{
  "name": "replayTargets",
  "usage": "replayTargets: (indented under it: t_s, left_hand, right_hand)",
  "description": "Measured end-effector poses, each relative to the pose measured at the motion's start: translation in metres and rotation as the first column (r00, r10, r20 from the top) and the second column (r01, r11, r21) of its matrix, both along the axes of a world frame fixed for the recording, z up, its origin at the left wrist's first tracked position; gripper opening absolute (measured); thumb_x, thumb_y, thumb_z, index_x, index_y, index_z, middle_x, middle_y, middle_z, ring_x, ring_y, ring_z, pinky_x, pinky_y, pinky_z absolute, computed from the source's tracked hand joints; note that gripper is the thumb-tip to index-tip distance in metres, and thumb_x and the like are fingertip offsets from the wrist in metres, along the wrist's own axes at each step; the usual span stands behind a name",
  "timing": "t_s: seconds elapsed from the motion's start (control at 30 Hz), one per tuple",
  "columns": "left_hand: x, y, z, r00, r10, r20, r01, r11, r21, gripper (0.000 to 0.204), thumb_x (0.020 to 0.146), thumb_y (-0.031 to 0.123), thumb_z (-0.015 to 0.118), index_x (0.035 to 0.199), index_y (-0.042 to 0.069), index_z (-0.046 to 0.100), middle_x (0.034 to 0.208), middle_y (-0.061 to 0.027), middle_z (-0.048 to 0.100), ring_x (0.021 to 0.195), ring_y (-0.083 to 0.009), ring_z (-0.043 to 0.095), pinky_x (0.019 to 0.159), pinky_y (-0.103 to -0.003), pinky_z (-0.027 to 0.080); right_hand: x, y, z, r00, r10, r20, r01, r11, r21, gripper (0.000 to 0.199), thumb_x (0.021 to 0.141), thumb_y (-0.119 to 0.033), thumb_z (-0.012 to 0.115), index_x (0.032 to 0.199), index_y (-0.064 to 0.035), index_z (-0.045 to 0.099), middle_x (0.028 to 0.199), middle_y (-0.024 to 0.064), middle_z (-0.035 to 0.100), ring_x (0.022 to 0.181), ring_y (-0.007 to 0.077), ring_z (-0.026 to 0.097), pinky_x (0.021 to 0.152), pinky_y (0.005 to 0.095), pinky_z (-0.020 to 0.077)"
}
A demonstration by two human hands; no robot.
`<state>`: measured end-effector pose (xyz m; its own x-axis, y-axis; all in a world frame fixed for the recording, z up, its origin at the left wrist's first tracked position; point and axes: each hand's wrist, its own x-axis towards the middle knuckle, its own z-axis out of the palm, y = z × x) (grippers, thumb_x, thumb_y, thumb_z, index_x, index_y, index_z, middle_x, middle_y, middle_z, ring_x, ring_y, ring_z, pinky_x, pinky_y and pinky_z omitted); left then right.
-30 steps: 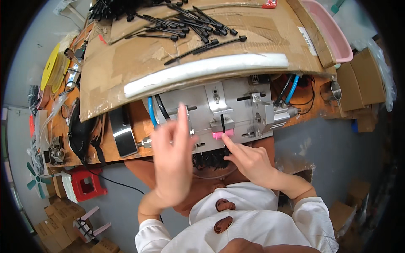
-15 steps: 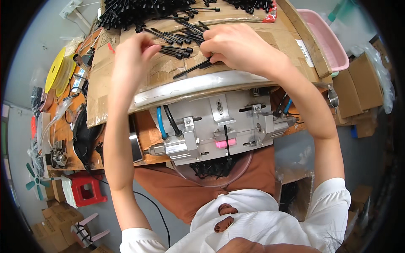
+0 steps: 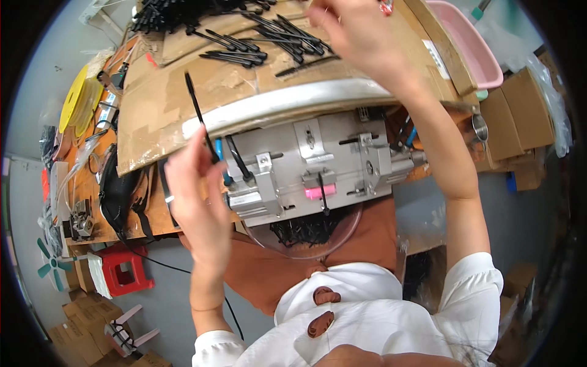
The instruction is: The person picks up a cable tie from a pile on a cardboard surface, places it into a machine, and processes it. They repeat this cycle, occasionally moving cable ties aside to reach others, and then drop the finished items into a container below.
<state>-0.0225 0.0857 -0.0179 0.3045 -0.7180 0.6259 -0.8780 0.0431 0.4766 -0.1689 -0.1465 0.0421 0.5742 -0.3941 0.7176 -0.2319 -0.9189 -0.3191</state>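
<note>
My left hand [image 3: 199, 189] is closed round one end of a slim black rod [image 3: 195, 104], which points up and away over the cardboard edge. Slightly blurred, my right hand [image 3: 361, 37] is over the far part of the cardboard, its fingertips partly cut off by the top edge. Loose black rods with thicker heads [image 3: 287, 37] lie in small groups on the cardboard nearby. On the metal fixture [image 3: 287, 183], another black rod [image 3: 323, 194] rests across a pink block [image 3: 319, 192].
A clear bowl [image 3: 351, 226] of black rods sits on my lap under the fixture. A big black heap [image 3: 177, 13] lies far left on the cardboard sheet [image 3: 153, 122]. At right are a pink basket [image 3: 471, 43] and cartons [image 3: 520, 116]; a red stool [image 3: 122, 272] stands lower left.
My left hand has come toward me from the cardboard and now carries a black rod. My right hand has moved farther away from the loose rods. The rod on the fixture looks tilted differently.
</note>
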Motion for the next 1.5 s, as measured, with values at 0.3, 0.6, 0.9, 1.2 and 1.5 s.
replayTargets:
  t_s: [0.3, 0.6, 0.9, 1.2, 1.5]
  left_hand:
    - [-0.114, 0.036, -0.069, 0.963, -0.195, 0.185, 0.112, 0.917, 0.383, 0.064, 0.075, -0.003, 0.058, 0.136, -0.009, 0.04, 0.099, -0.0122, 0.052, 0.087, -0.024, 0.051, 0.079, -0.033, 0.044]
    - [-0.12, 0.031, -0.071, 0.943, -0.174, 0.283, 0.022, 0.883, 0.468, 0.065, 0.075, -0.003, 0.056, 0.137, -0.01, 0.038, 0.099, -0.0112, 0.051, 0.091, -0.0242, 0.051, 0.081, -0.032, 0.045]
    - [-0.113, 0.052, -0.057, 0.995, -0.085, 0.051, 0.057, 0.912, 0.407, 0.077, 0.068, -0.007, 0.071, 0.139, -0.001, 0.041, 0.114, -0.0134, 0.052, 0.101, -0.0297, 0.046, 0.086, -0.038, 0.043]
    - [-0.104, 0.058, -0.053, 0.997, -0.065, 0.033, 0.043, 0.893, 0.448, 0.074, 0.071, -0.002, 0.071, 0.139, 0.0, 0.042, 0.111, -0.0125, 0.052, 0.096, -0.0284, 0.047, 0.082, -0.037, 0.043]
    - [-0.019, -0.078, 0.028, 0.963, -0.041, 0.267, 0.031, 0.999, 0.043, 0.028, 0.081, 0.006, 0.066, 0.106, -0.002, 0.057, 0.094, -0.0152, 0.052, 0.085, -0.0306, 0.053, 0.073, -0.04, 0.044]
  right_hand:
    - [-0.059, 0.042, 0.011, 0.842, 0.115, 0.527, -0.515, 0.462, 0.722, 0.019, 0.089, -0.004, 0.062, 0.105, 0.0037, 0.055, 0.082, 0.0075, 0.062, 0.061, 0.009, 0.056, 0.049, 0.0178, 0.0435]
    - [-0.101, 0.096, -0.015, 0.918, -0.025, 0.396, -0.209, 0.819, 0.535, 0.02, 0.09, 0.0, 0.057, 0.109, 0.005, 0.056, 0.096, 0.0163, 0.067, 0.079, 0.0164, 0.064, 0.055, 0.0202, 0.047]
    - [-0.105, 0.192, -0.133, 0.99, 0.022, -0.142, 0.021, 0.955, 0.294, 0.069, 0.073, -0.004, 0.072, 0.136, 0.0035, 0.045, 0.069, 0.0057, 0.058, 0.056, 0.0161, 0.056, 0.05, 0.031, 0.0463]
    - [-0.086, 0.194, -0.137, 0.972, 0.042, -0.232, 0.045, 0.932, 0.359, 0.068, 0.073, -0.004, 0.073, 0.136, 0.0005, 0.046, 0.067, 0.0063, 0.059, 0.055, 0.019, 0.058, 0.048, 0.0324, 0.0449]
    - [-0.08, 0.12, -0.054, 0.976, -0.082, -0.203, 0.074, 0.996, -0.047, 0.041, 0.076, -0.004, 0.068, 0.116, -0.0018, 0.062, 0.07, 0.0045, 0.059, 0.059, 0.0143, 0.059, 0.05, 0.0296, 0.0469]
